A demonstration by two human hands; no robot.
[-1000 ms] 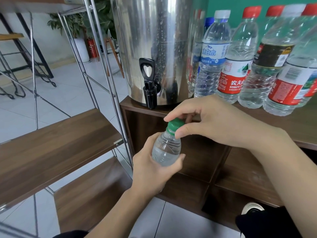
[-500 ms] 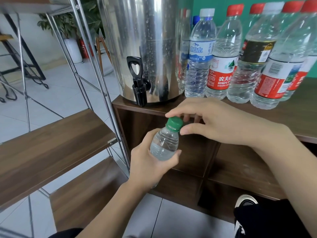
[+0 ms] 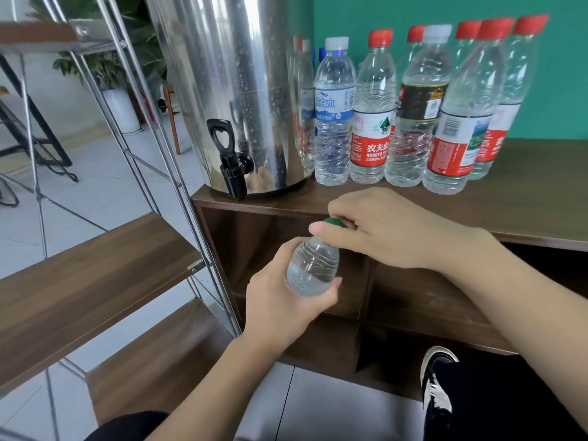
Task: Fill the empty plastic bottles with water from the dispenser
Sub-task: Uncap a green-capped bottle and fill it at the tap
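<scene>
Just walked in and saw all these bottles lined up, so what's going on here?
A person is working on a small bottle that has water in it. The left hand grips its body, while the right hand pinches the green cap. Capped bottles stand on the wooden cabinet beside the steel dispenser.

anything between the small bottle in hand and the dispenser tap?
Only its own green cap, which the right hand pinches on the small bottle gripped by the left hand. Otherwise the space up to the black tap looks open; the row of bottles stands right of it.
</scene>
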